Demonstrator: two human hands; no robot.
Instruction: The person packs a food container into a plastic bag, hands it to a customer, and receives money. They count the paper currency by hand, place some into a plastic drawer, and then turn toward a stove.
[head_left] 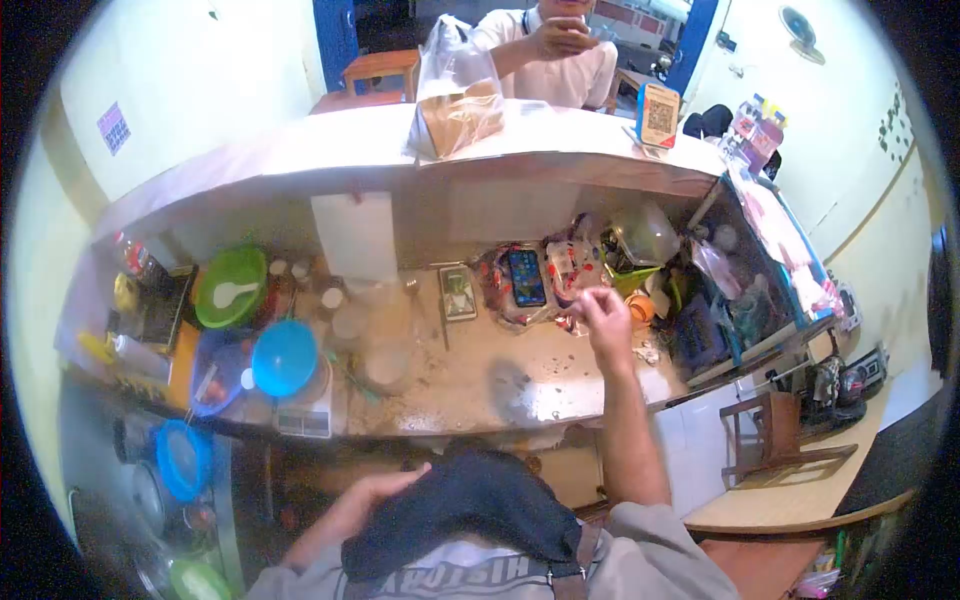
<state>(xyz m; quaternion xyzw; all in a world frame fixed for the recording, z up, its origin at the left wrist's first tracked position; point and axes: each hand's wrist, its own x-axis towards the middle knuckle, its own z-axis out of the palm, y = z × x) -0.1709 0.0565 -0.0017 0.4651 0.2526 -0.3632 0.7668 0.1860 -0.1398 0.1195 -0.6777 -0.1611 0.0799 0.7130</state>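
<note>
My right hand is over the counter, with its fingers bent together in a pinch; whatever they hold, if anything, is too small to name. Just left of it lie a clear plastic package with red marks and a phone with a lit screen. An orange cup is to its right. Low in front of my body, my left hand is beside the black cloth at my waist, its fingers mostly hidden.
Blue and green basins stand on the counter at left. On the raised white ledge are a plastic bag and a code stand. Behind it, a person raises a hand. A wooden stool is at right.
</note>
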